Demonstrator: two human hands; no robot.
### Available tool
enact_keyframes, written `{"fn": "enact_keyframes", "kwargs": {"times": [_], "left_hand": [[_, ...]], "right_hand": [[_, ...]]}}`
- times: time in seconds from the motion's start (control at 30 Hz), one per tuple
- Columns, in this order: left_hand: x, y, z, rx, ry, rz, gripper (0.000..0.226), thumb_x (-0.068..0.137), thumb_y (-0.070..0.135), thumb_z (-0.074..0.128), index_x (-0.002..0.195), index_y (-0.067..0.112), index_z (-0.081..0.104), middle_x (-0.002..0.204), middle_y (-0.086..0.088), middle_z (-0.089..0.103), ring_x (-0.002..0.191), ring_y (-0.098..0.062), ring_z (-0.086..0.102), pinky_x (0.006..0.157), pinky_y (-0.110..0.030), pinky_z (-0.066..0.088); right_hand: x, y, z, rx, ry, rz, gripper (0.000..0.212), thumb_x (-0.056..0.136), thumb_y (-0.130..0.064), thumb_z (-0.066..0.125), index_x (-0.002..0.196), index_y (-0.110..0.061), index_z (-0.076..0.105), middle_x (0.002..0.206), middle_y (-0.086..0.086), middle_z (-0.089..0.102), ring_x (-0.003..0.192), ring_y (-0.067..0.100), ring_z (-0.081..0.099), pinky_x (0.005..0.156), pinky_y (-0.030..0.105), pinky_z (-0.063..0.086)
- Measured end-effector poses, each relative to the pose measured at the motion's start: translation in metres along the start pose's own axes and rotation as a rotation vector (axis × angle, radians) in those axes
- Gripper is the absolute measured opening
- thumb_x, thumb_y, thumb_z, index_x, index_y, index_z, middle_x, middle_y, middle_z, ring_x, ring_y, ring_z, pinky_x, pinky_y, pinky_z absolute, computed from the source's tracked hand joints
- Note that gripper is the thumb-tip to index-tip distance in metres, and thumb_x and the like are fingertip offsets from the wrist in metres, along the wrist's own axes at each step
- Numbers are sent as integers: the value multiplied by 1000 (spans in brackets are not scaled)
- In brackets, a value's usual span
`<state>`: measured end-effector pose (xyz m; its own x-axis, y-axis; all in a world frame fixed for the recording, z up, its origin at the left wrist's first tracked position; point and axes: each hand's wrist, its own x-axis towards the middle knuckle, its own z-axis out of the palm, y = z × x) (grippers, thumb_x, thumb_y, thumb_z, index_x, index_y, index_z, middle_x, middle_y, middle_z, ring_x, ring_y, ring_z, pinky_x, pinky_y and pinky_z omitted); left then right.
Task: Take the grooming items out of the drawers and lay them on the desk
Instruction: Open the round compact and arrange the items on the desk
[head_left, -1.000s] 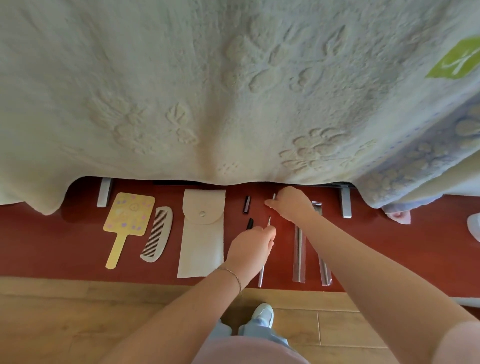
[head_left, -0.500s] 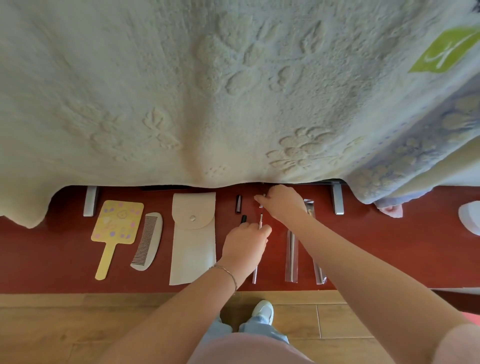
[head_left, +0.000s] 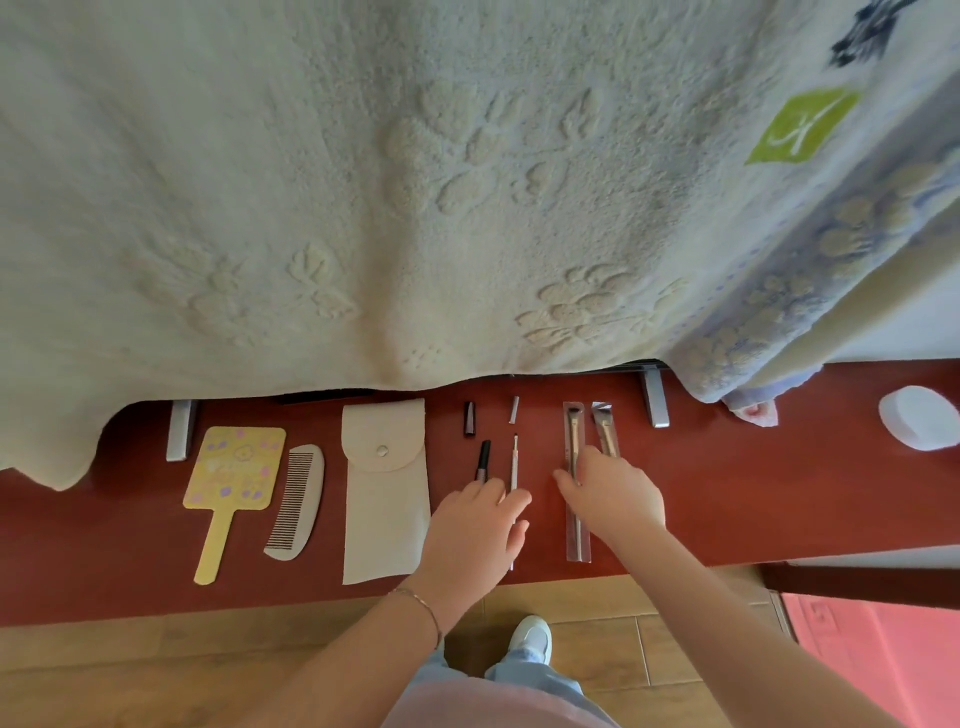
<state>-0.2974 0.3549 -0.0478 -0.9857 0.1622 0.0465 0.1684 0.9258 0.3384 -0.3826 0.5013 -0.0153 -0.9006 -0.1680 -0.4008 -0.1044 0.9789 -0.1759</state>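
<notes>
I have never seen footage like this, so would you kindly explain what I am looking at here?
There is one picture, taken by a camera on a person's head, looking down at their own bare hands. On the red desk lie a yellow hand mirror, a comb, a cream pouch, two thin uncapped cosmetic pens and two wrapped brushes. A towel hangs above. The left hand rests over the pens; the right hand rests on the brushes. Neither clearly grips anything.

Embossed blanket (head_left: 363, 182), white tub (head_left: 918, 423)
</notes>
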Motion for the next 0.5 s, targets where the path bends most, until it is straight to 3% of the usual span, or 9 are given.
{"fn": "enact_keyframes", "kwargs": {"times": [0.2,0.33,0.5], "left_hand": [[10,18,-13,62,30,145,34,76,42,65,105,25,64,98,6,67,90,-12,64,78,-28,53],[36,41,-23,92,30,331,36,81,38,58,111,18,61,106,2,64,102,-16,59,83,-33,50],[66,81,-15,93,-21,499,46,82,41,44,116,14,59,115,0,61,112,-18,55,89,-35,47]], "right_hand": [[-34,26,-3,98,240,-9,23,91,-36,43,94,-18,58,83,-3,64,77,17,58,71,30,45],[-69,61,-4,129,331,149,28,91,-35,43,108,-19,59,103,-3,64,99,18,58,89,32,43],[-123,110,-1,86,359,344,37,94,-35,40,125,-18,51,126,-4,54,122,16,45,111,30,23]]}}
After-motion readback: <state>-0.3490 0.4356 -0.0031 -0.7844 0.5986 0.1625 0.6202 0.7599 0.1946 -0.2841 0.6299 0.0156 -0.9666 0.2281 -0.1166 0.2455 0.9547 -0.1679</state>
